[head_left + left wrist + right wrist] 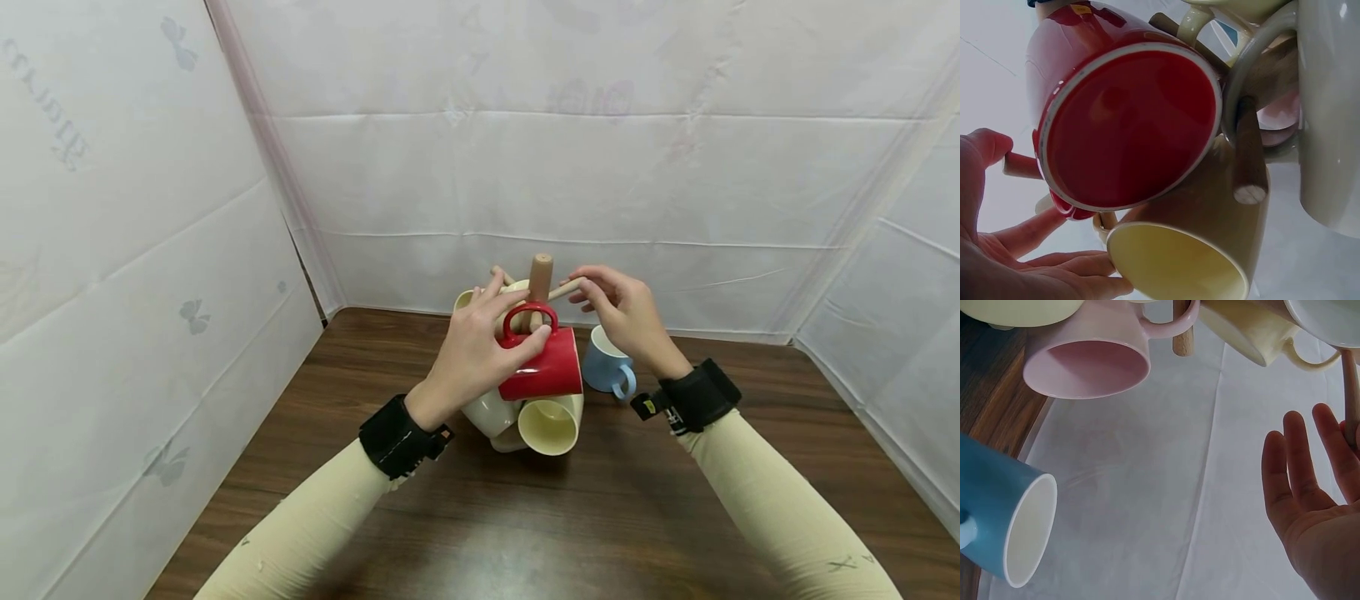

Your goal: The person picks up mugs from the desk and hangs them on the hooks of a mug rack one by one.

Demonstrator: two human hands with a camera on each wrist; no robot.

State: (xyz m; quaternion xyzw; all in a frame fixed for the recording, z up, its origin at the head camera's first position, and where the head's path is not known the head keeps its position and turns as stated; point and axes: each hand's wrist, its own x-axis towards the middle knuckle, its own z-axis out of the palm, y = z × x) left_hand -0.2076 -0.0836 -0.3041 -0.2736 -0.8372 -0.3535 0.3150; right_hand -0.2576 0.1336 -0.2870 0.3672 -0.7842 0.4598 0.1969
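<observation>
A red mug [543, 371] lies sideways at the front of a wooden mug tree, its handle uppermost beside the post [541, 279]. My left hand [480, 350] is spread around the mug's handle side, the thumb overlapping the mug in the head view. From the left wrist, its fingers [1029, 237] look loosely extended, and the thumb is close to a peg end beside the red mug's base [1135, 131]. With thumb and index finger, my right hand [626, 312] pinches the tip of a peg [564, 289] on the right, its other fingers extended.
Below the red mug, a cream mug [549, 427] hangs with its mouth outward. A pink mug [1094, 365] and other pale mugs crowd the tree. The blue mug [606, 372] stands on the brown table [480, 517] to the right. White sheeting [525, 167] encloses the back and sides.
</observation>
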